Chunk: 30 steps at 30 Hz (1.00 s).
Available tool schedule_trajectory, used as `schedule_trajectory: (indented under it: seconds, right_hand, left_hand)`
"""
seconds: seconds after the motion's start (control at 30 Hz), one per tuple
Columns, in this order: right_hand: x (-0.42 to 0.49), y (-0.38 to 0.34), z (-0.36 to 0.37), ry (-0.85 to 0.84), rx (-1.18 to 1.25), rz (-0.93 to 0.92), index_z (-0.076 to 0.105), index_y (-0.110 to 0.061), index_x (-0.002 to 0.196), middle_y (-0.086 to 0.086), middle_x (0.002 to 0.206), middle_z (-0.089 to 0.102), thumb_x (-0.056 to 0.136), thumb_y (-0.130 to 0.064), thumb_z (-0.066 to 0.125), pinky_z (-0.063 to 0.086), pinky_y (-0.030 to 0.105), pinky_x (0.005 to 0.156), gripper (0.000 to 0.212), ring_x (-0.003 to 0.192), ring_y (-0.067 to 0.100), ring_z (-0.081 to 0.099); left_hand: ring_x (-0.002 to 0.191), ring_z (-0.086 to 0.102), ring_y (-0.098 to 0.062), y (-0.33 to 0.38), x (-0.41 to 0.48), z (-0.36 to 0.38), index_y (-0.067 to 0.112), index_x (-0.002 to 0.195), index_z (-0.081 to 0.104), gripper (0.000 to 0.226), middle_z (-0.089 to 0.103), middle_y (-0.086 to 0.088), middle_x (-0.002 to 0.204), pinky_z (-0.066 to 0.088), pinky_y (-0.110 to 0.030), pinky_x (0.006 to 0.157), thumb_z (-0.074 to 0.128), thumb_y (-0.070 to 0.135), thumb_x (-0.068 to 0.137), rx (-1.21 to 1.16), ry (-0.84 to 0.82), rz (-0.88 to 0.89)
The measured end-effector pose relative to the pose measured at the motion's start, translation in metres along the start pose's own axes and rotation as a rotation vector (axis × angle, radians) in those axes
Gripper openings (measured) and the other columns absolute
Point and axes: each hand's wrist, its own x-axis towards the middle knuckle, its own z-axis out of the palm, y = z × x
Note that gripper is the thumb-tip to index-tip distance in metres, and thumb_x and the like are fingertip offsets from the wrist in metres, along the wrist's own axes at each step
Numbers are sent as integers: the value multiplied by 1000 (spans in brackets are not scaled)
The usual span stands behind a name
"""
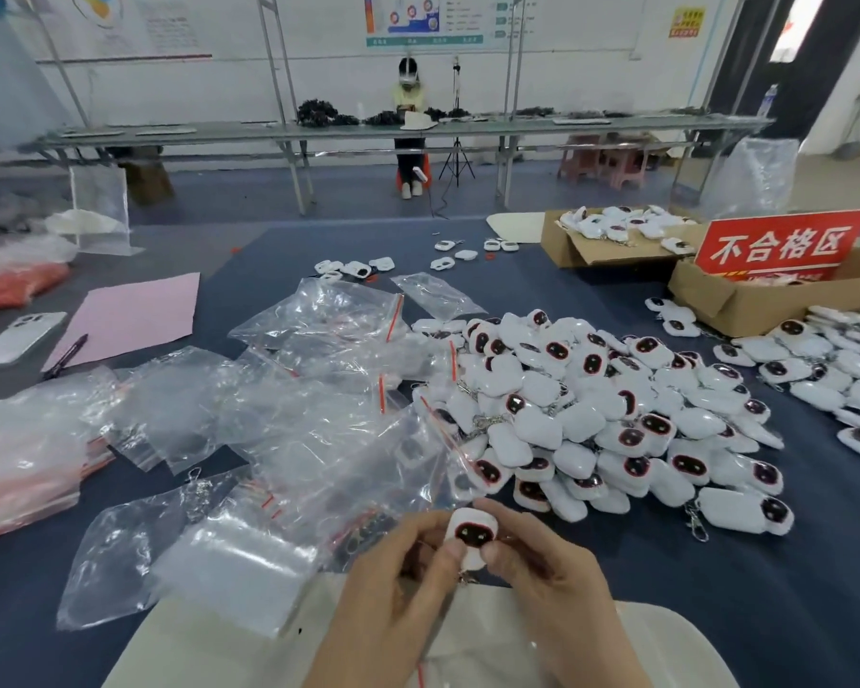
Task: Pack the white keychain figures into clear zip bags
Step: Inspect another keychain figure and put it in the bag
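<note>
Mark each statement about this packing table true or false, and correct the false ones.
1. The left hand and the right hand together hold one white keychain figure. True.
2. The big pile of figures lies to the left of the hands. False: it lies ahead and to the right. The clear zip bags are on the left.
3. A pen lies at the edge of the pink sheet. True.
4. The red sign stands in a plastic tub. False: it stands in a cardboard box.
</note>
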Motion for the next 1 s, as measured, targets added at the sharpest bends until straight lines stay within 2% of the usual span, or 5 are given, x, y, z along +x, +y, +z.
schedule_trajectory:
  seconds: [0.13, 0.27, 0.37, 0.67, 1.0]
  right_hand:
    - [4, -4, 0, -63, -22, -87, 75, -49, 105, -17, 97, 76, 93, -5, 65, 53, 14, 78, 46, 90, -2, 69]
    - [-6, -3, 1, -37, -90, -112, 75, -46, 103, -17, 90, 75, 93, -13, 68, 50, 10, 75, 35, 81, -3, 68]
    - [-15, -9, 2, -76, -26, -94, 77, -45, 99, -10, 95, 78, 93, -11, 69, 51, 11, 75, 35, 85, 0, 71]
    - [-8, -10, 0, -90, 24, -73, 78, -43, 95, -10, 95, 78, 91, -9, 70, 51, 10, 74, 35, 85, 0, 71]
    - [-6, -10, -1, -24, 105, 29, 81, -28, 88, -1, 81, 77, 89, -11, 72, 51, 11, 63, 18, 69, 3, 69]
  left_hand:
    - [73, 62, -8, 5, 8, 3, 39, 111, 68, 29, 67, 9, 80, 54, -35, 72, 60, 56, 90, -82, -17, -4]
    - [86, 67, -27, 7, -4, 2, 32, 105, 70, 13, 70, 1, 90, 57, -46, 79, 63, 38, 96, -158, -60, -31]
    - [74, 62, -15, 12, -9, -2, 34, 102, 70, 8, 70, 0, 88, 53, -28, 68, 63, 31, 99, -158, -61, -6]
    - [67, 52, -5, 7, 1, -1, 27, 98, 68, 21, 60, 13, 74, 46, -22, 62, 64, 45, 89, -230, -84, -42]
    - [90, 68, -17, 2, 2, 4, 35, 111, 70, 21, 74, 5, 97, 58, -32, 81, 60, 44, 95, -156, -62, 22]
